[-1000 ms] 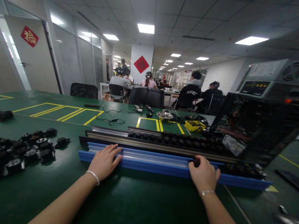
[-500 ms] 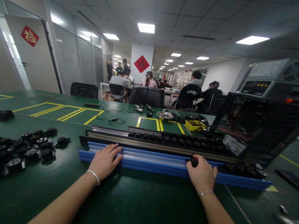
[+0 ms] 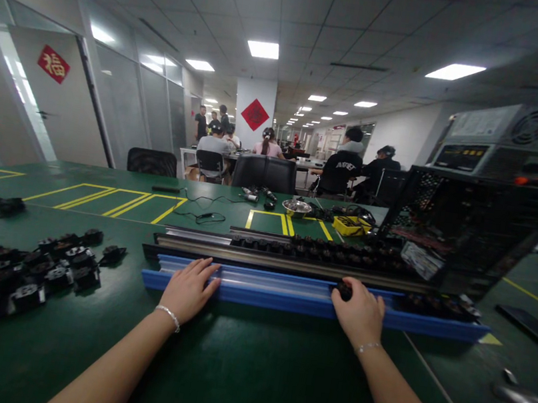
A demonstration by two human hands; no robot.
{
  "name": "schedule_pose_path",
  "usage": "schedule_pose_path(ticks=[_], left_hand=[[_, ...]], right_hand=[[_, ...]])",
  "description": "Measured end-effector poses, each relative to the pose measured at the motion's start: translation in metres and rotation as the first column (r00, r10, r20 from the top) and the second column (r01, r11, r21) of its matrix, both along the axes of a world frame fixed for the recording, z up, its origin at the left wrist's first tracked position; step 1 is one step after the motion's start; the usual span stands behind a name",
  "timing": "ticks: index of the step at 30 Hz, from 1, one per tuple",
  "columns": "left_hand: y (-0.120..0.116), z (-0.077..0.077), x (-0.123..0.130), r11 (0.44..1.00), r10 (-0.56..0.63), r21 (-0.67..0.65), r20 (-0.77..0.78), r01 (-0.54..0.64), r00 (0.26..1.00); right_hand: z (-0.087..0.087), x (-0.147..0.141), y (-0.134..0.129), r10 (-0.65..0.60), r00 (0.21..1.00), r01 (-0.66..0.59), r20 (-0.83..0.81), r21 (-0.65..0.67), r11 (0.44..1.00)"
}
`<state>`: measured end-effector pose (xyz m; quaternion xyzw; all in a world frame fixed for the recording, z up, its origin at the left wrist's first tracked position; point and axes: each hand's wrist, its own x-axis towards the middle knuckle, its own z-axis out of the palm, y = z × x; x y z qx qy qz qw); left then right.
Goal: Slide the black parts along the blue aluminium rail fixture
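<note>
A long blue channel rail lies crosswise on the green table before me. My left hand rests over its left part, fingers across to the far edge and thumb on the near side, holding it. Farther right, my right hand is closed on a small black part at the channel. Its shape is mostly hidden by my fingers. Several black parts sit in a row at the rail's right end. Behind it lie darker rails, one of them lined with similar black parts.
Loose black parts are heaped on the left. An open computer case carrying power supplies stands right. Farther back are a metal bowl, a yellow tray and cables. People sit beyond the table.
My right hand has shifted slightly left along the blue rail with the small black part. My left hand and the rail stay where they were.
</note>
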<state>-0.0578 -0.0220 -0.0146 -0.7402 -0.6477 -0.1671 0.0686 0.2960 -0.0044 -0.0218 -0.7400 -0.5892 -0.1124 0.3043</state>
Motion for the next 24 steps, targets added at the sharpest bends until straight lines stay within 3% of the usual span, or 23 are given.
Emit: schedule_pose_path(ticks=[24], left_hand=[[-0.0005, 0.0003, 0.0012, 1.000, 0.011, -0.004, -0.008, -0.011, 1.000]], right_hand=[[-0.0013, -0.0098, -0.0013, 0.144, 0.989, -0.143, -0.024, 0.046, 0.989]])
